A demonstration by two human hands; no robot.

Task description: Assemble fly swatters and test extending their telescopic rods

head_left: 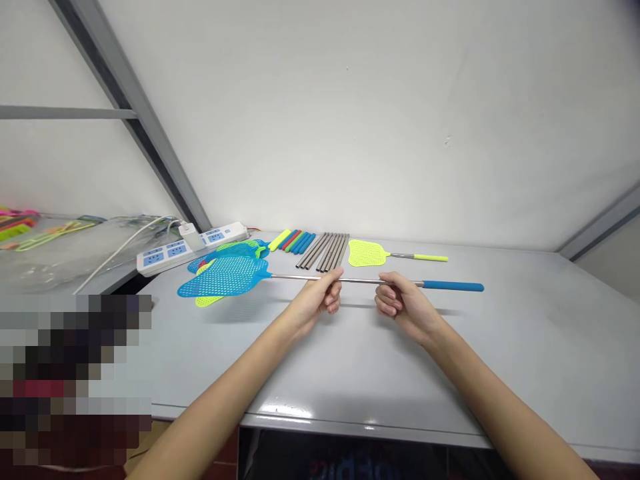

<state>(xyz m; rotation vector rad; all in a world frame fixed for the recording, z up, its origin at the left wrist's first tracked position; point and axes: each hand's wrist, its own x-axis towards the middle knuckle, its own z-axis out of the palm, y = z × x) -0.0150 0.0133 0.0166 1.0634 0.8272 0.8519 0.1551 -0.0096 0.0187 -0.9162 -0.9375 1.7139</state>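
A blue fly swatter (225, 277) with a long metal rod and a blue grip lies level across both hands, above the table. My left hand (320, 295) is closed on the rod, on the side toward the perforated head. Closer to the blue grip, my right hand (400, 300) pinches the same rod. Behind them rests a complete yellow fly swatter (368, 253). Several metal tubes (325, 252) lie in a row, with several coloured grips (300, 242) to their left. Loose swatter heads (210, 301) are partly hidden under the blue one.
A white power strip (195, 248) with a plugged-in charger and cable sits at the table's left end. Farther left, clear plastic bags (90, 253) hold coloured items. The grey table (340, 373) meets a white wall at the back. A pixelated patch covers the lower left.
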